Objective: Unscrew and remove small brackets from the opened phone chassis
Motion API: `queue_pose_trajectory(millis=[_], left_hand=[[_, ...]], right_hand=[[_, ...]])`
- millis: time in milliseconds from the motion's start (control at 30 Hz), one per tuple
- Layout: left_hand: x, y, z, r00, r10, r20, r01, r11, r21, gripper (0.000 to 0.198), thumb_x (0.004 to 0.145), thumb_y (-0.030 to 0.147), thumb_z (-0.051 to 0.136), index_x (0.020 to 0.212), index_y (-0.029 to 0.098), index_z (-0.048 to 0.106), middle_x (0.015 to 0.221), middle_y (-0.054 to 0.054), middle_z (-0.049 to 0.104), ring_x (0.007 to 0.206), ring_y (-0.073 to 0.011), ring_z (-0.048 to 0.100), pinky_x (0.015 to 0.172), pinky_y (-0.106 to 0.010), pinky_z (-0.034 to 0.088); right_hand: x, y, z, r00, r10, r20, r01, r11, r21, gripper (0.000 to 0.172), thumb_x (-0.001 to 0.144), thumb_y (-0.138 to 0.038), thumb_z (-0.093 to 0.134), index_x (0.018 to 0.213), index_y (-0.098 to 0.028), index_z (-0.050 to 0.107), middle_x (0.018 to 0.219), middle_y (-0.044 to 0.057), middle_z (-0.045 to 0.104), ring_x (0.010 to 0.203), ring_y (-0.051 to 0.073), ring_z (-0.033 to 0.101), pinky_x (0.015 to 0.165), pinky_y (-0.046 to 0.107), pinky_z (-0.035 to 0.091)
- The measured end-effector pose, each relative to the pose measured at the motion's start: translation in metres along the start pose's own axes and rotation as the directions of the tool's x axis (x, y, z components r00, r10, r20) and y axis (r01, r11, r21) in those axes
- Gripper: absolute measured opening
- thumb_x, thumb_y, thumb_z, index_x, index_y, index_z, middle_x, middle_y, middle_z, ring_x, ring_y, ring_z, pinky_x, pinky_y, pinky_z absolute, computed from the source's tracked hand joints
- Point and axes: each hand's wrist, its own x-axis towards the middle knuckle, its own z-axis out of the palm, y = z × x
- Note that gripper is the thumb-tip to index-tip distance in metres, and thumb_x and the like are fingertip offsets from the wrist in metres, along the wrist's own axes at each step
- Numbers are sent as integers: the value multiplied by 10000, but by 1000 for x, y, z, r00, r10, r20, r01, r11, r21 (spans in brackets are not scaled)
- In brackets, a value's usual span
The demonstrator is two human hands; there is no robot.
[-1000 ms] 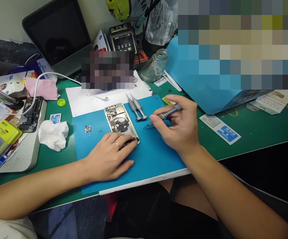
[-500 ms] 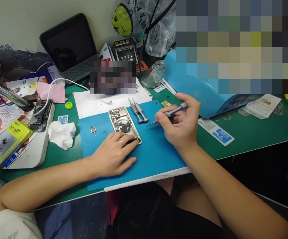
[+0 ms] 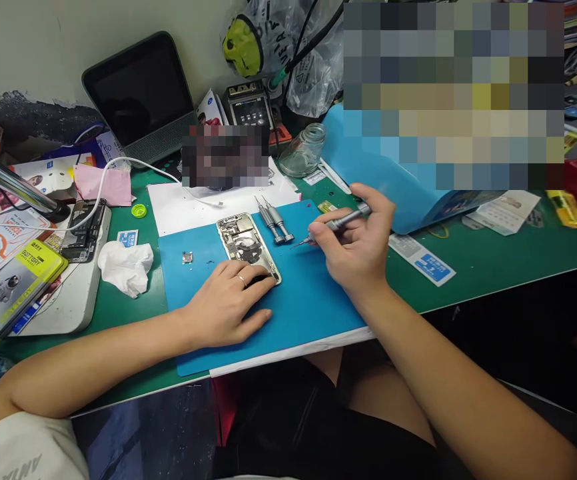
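Observation:
An opened phone [image 3: 244, 243] with bare internals lies on a blue work mat [image 3: 308, 300]. My left hand [image 3: 224, 305] rests flat on the mat, its fingers spread over the phone's near end, pressing it down. My right hand [image 3: 358, 247] is closed around a grey precision screwdriver [image 3: 336, 225], whose tip points left and hovers just right of the phone. Two more grey screwdrivers [image 3: 274, 222] lie side by side on the mat between the phone and that tip. A small loose part [image 3: 187, 257] sits on the mat to the left.
A crumpled white tissue [image 3: 124, 265], a green cap [image 3: 138, 211] and a second dismantled phone [image 3: 82, 230] on a white pad lie at left. A tablet [image 3: 141, 97], a soldering station [image 3: 248, 107] and a glass jar [image 3: 304, 151] stand behind. Green table mat [image 3: 493, 260] at right.
The view has shifted up and a little left. My right hand with the screwdriver stays just right of the phone; my left hand stays on the phone.

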Motion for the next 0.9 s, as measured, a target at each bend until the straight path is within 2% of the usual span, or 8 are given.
queue_pose_trajectory(millis=[267, 500, 900], left_hand=[[1, 1, -1, 1000, -10, 25, 9, 999, 37, 454, 1023, 414, 511, 1377, 144, 605, 1338, -140, 629, 1170, -299, 546, 1031, -490, 437], [1, -1, -1, 1000, -2, 9, 2, 1000, 22, 439, 1034, 411, 498, 1361, 147, 626, 1326, -126, 642, 1156, -289, 548, 1022, -474, 436], [2, 0, -2, 1000, -17, -17, 17, 1000, -6, 420, 1038, 414, 487, 1340, 155, 625, 1316, -138, 647, 1154, -284, 564, 1016, -481, 435]], right_hand=[[0, 0, -1, 1000, 19, 10, -19, 1000, -9, 575, 892, -327, 733, 1385, -332, 438, 811, -24, 675, 602, 165, 659, 517, 291, 577], [2, 2, -2, 1000, -11, 6, 11, 999, 45, 651, 837, -347, 807, 1379, -358, 446, 799, -39, 679, 576, 158, 647, 496, 286, 575], [4, 1, -4, 998, 49, -30, -47, 996, 70, 643, 826, -354, 818, 1363, -409, 469, 813, -47, 692, 539, 155, 622, 478, 300, 567]])
